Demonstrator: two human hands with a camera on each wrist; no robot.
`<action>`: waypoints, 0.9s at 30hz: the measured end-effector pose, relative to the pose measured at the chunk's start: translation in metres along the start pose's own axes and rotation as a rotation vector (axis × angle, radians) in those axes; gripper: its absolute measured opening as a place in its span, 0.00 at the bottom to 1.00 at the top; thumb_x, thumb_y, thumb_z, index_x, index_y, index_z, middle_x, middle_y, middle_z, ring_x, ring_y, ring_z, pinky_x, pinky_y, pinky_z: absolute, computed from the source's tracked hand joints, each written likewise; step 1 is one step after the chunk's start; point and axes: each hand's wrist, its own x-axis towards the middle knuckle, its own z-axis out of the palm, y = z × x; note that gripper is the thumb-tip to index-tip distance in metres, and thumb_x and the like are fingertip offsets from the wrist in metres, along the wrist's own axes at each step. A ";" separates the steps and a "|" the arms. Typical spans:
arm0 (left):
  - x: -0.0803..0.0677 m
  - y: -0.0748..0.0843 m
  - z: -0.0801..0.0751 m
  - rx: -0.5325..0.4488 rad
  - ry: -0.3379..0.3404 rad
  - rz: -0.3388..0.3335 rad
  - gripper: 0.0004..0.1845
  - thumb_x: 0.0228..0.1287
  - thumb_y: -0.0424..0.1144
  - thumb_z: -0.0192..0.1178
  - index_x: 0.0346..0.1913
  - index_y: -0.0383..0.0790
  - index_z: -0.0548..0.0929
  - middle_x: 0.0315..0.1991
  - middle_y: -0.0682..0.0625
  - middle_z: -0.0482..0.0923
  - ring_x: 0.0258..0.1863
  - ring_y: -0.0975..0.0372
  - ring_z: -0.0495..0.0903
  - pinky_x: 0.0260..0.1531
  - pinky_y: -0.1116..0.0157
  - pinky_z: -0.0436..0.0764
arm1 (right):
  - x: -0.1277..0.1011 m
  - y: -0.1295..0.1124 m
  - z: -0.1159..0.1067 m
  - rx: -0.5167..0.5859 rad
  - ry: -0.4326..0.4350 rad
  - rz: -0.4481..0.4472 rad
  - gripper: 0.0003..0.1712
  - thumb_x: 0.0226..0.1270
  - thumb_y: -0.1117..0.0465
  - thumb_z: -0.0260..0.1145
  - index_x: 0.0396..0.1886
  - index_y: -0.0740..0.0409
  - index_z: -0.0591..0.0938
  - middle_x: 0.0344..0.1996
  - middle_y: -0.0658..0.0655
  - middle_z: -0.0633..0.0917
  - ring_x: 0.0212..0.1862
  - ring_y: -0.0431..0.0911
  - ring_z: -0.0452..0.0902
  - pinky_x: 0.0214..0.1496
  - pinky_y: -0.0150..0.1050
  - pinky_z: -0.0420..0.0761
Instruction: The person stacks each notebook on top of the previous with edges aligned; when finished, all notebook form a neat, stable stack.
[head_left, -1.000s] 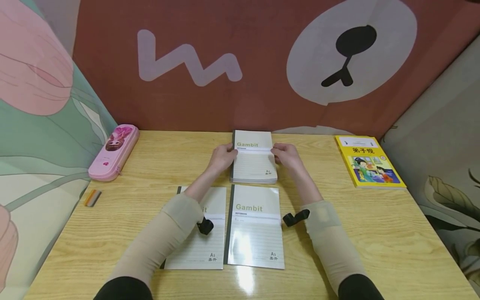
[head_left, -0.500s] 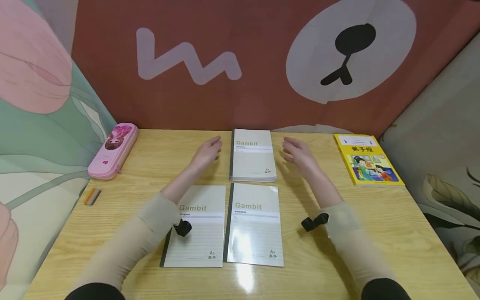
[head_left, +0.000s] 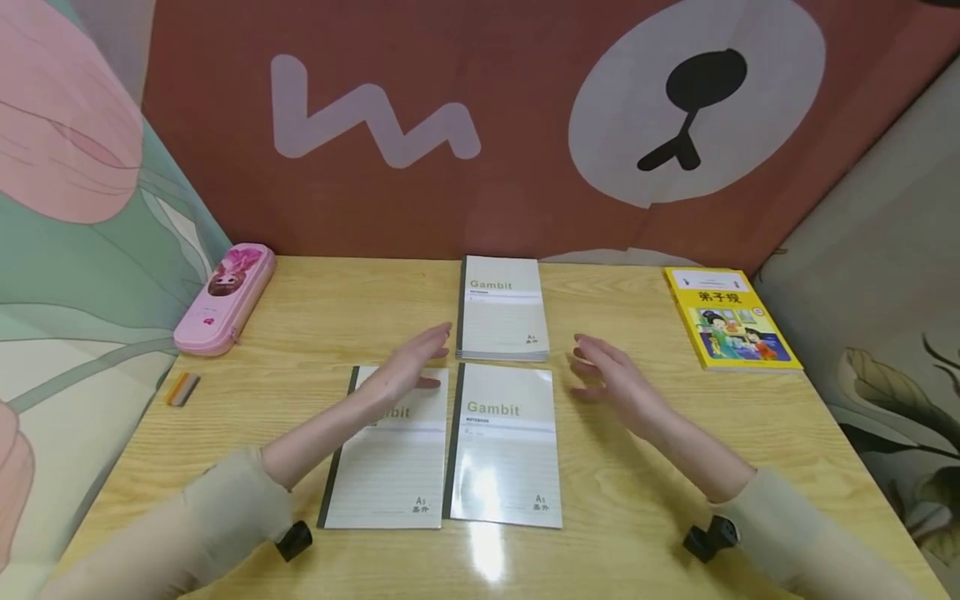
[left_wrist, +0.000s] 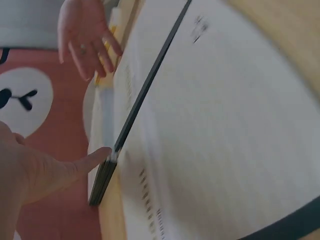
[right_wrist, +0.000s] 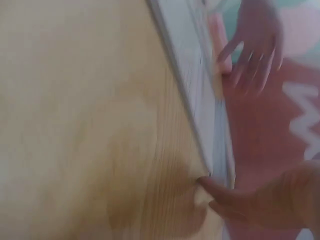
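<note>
Three grey "Gambit" notebooks lie on the wooden worktop (head_left: pixel 675 500): a far notebook stack (head_left: pixel 501 308) near the back edge, and two single ones side by side in front of it, the left notebook (head_left: pixel 390 467) and the right notebook (head_left: pixel 506 450), their inner edges just beside each other. The left hand (head_left: pixel 408 367) hovers with straight, relaxed fingers over the top corner of the left notebook, holding nothing; its fingertips point toward the near left corner of the far stack. The right hand (head_left: pixel 611 379) is likewise spread and holds nothing, above bare wood just right of the right notebook. The wrist views are blurred, showing only notebook edges and the opposite hand. A pink pencil case (head_left: pixel 223 302) lies at the far left, a small eraser (head_left: pixel 182 389) in front of it, and a yellow book (head_left: pixel 729 317) at the far right.
</note>
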 end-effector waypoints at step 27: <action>-0.023 -0.020 0.036 -0.262 0.032 -0.130 0.34 0.81 0.48 0.44 0.79 0.30 0.57 0.74 0.29 0.66 0.69 0.41 0.74 0.52 0.53 0.88 | -0.042 0.010 0.044 0.098 0.030 0.145 0.12 0.82 0.54 0.50 0.42 0.55 0.76 0.52 0.56 0.78 0.57 0.50 0.75 0.52 0.42 0.80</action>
